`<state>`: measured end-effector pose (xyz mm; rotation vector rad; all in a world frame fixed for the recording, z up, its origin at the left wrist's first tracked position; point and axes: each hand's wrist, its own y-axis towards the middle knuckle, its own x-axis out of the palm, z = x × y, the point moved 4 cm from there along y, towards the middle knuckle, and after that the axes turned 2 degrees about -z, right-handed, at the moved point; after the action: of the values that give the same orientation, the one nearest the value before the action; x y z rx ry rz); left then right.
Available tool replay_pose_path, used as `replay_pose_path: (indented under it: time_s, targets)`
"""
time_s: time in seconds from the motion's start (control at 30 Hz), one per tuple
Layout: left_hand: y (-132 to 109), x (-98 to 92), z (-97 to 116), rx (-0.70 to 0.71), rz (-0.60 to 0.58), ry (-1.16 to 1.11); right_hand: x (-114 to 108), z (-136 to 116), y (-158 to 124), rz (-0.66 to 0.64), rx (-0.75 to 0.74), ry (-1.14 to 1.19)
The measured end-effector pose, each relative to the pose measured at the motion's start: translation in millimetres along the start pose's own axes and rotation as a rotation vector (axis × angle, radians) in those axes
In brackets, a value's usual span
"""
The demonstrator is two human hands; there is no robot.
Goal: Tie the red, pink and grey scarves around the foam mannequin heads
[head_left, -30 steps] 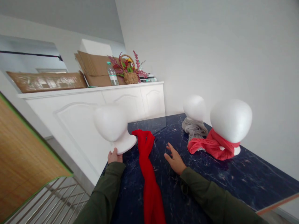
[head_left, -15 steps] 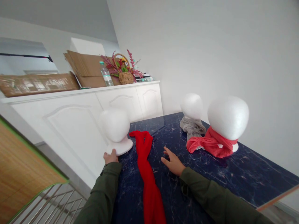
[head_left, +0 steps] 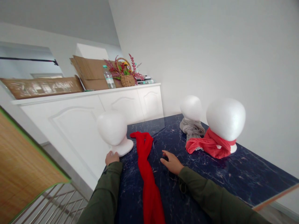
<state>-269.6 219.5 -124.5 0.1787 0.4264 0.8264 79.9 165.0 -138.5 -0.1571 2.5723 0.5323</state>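
My left hand (head_left: 112,158) is closed on the near edge of the base of a white foam mannequin head (head_left: 112,128), at the table's left side; some of its fingers are hidden. That head leans to the left. A long red scarf (head_left: 147,174) lies lengthwise on the table between my two hands, touched by neither. My right hand (head_left: 172,162) hovers low over the tabletop or rests on it, I cannot tell which. Its thumb and fingers are apart and hold nothing.
A dark blue marbled table (head_left: 247,174) carries two more foam heads at the right: one with a coral scarf (head_left: 217,143), one farther back with a grey scarf (head_left: 192,127). Behind stands a white cabinet (head_left: 77,121) with boxes, a bottle (head_left: 109,77) and a flower basket (head_left: 127,80).
The left foam head has tipped a little farther left, with my left hand still at its base. My right hand and the scarves are almost unmoved. The view has shifted slightly.
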Motion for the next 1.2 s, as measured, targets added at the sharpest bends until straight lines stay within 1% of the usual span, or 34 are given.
replay_pose_path:
  time_s: [0.1,0.23,0.33,0.4,0.47,0.53,0.57,0.63,0.67,0.7,0.73,0.8,0.83,0.87,0.9,0.97,1.03,1.07,1.13,1.2]
  targets:
    - [-3,0.3,5,-0.005,0.025,0.092,1,1,3,0.015,-0.015,0.043]
    - [-13,-0.6,12,0.051,0.032,0.128,-2,3,6,0.105,0.015,0.136]
    - [-29,-1.7,19,0.092,0.047,0.117,-13,4,9,0.219,0.003,0.174]
    - [-46,-0.9,29,0.146,0.044,0.097,-29,8,10,0.365,0.016,0.165]
    - [-68,0.8,42,0.241,0.013,0.045,-50,12,7,0.515,0.048,0.146]
    - [-94,3.0,57,0.331,-0.076,-0.063,-74,17,-2,0.616,0.060,0.139]
    - [-108,4.5,64,0.359,-0.153,-0.132,-88,20,-8,0.650,0.049,0.131]
    - [-136,8.6,75,0.385,-0.351,-0.252,-120,28,-28,0.749,0.011,0.070]
    - [-149,10.8,79,0.400,-0.456,-0.283,-139,34,-40,0.837,0.000,0.010]
    - [-160,12.7,83,0.423,-0.546,-0.292,-160,42,-54,0.952,0.007,-0.069]
    - [-171,14.4,85,0.451,-0.616,-0.283,-182,52,-68,1.074,0.032,-0.139]
    - [-185,17.5,88,0.502,-0.693,-0.241,-223,76,-93,1.324,0.141,-0.262]
    - [-189,19.1,89,0.518,-0.713,-0.221,-242,88,-101,1.403,0.205,-0.314]
    - [-191,20.8,89,0.523,-0.724,-0.208,-258,101,-105,1.419,0.278,-0.327]
    - [-192,22.6,89,0.516,-0.732,-0.201,-271,112,-105,1.375,0.346,-0.317]
    - [-190,25.4,87,0.465,-0.740,-0.210,-287,130,-95,1.192,0.426,-0.264]
    - [-187,26.6,85,0.390,-0.737,-0.231,-291,139,-81,1.017,0.422,-0.223]
    - [-185,26.4,85,0.362,-0.733,-0.236,-290,141,-74,0.965,0.402,-0.218]
    - [-182,24.7,84,0.358,-0.718,-0.226,-289,144,-64,0.907,0.393,-0.211]
    - [-181,22.3,85,0.420,-0.689,-0.196,-288,149,-60,0.876,0.444,-0.207]
